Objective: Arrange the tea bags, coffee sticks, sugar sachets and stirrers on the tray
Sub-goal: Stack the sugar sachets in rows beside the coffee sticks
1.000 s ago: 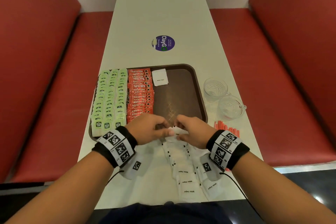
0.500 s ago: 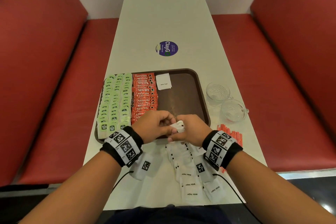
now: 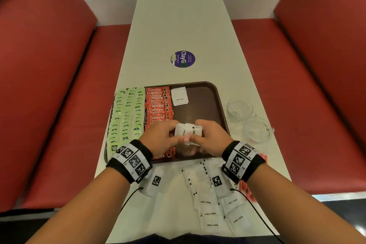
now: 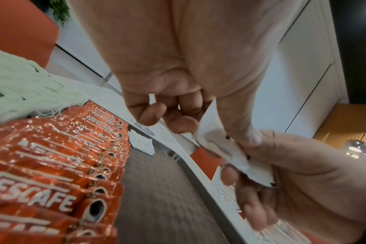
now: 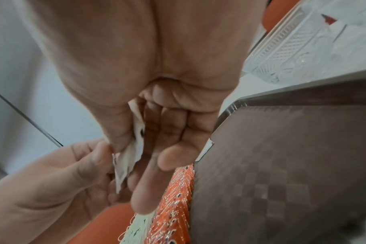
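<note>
Both hands hold a small stack of white sugar sachets (image 3: 188, 132) above the near part of the brown tray (image 3: 210, 105). My left hand (image 3: 164, 138) pinches its left side with thumb and fingers; my right hand (image 3: 210, 136) grips its right side. The same sugar sachets (image 4: 219, 145) show in the left wrist view and as sugar sachets (image 5: 127, 158) in the right wrist view. On the tray lie green tea bags (image 3: 126, 117) in rows at the left, red coffee sticks (image 3: 158, 105) beside them, and one white sugar sachet (image 3: 179, 96) at the far end.
More white sugar sachets (image 3: 210, 204) lie loose on the table near its front edge. Red stirrers (image 3: 247, 190) lie at the right, partly hidden by my right wrist. Two glass cups (image 3: 249, 119) stand right of the tray. Red bench seats flank the table.
Both hands have lifted the sugar sachets off the table pile and carried them forward over the near part of the tray.
</note>
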{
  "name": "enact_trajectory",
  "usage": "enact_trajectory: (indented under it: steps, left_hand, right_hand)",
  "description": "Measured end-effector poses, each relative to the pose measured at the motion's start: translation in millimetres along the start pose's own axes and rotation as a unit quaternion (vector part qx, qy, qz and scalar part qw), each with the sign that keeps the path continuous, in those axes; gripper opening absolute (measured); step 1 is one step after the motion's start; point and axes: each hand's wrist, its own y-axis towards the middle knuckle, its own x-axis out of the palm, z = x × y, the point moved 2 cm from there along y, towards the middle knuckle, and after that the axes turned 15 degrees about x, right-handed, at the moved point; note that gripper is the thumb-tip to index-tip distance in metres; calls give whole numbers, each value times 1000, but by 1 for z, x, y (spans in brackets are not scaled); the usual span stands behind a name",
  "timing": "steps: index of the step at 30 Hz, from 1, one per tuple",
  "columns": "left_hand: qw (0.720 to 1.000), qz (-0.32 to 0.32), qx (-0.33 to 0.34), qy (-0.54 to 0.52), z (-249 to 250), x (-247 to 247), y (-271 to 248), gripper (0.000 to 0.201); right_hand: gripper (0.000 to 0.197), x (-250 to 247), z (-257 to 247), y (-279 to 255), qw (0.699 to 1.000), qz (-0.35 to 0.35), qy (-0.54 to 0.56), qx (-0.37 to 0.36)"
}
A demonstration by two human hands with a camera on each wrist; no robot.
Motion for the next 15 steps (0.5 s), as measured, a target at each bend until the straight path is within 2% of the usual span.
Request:
enact_trajectory:
  steps: [5,9,11,15]
  left_hand:
    - [999,33,5,8,-5,-13,14,20]
    - [995,-28,18,92,-9,-21,27,8]
    - [996,-32,13,87,-11,-23,33,12]
    - [996,-20,11,81,-15,-31,52,15]
  right_hand:
    - [10,-7,2,12,997,-23,72,-8]
    - [13,-9,-2,20,998,-20,45,-27]
    - [6,-11,-4,24,999,-6,15,-28]
    - [12,-18,2,36,997,72,-35,0]
